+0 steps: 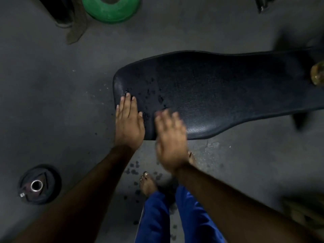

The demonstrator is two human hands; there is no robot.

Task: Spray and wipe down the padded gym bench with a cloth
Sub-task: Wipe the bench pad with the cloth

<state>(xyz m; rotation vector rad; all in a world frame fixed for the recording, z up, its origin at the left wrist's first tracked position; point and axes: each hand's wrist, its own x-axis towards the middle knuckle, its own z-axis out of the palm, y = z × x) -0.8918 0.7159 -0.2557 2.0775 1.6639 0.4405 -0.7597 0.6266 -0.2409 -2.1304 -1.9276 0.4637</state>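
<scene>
Both hands sit open: your left hand (128, 123) lies flat, fingers together, on the bench pad's near-left corner; your right hand (171, 139) is spread, blurred, at the near edge, contact unclear. Padded gym bench (219, 95) runs left-right, wide rounded end pointing left, far end cut off at right frame edge. Wet droplets (150, 93) by your left fingertips. No cloth visible. Bare concrete floor (52, 102) lies open left of the pad; 1 green weight plate (111, 9) top, cropped.

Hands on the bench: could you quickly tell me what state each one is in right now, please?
Left hand: open, flat on the wet end of the bench, holding nothing.
Right hand: open, blurred, over the bench edge, holding nothing.
</scene>
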